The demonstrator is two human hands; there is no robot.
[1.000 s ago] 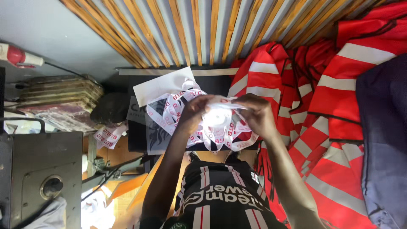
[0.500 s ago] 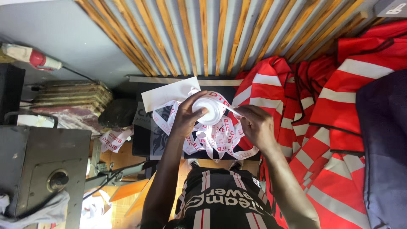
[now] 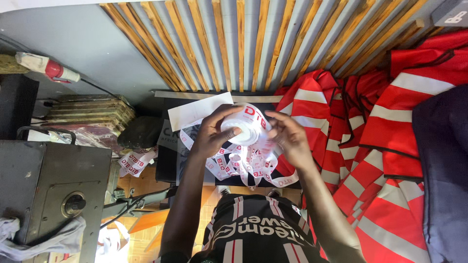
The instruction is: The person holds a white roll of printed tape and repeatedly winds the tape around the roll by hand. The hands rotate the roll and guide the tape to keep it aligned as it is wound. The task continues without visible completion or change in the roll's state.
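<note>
We see our left hand (image 3: 212,134) with its fingers wrapped around the white roll of red-printed ribbon (image 3: 242,127), while our right hand (image 3: 287,139), just beside it, pinches the loose ribbon tail (image 3: 253,165) trailing below both hands.

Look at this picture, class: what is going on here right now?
A person holds a roll of white ribbon with red print up in both hands. The left hand grips the roll, thumb pressed on its face, while the right hand works at its edge. Loose ribbon loops hang beneath the roll. Red vests with grey reflective stripes are piled to the right, and a sheet of white paper lies behind the hands.
</note>
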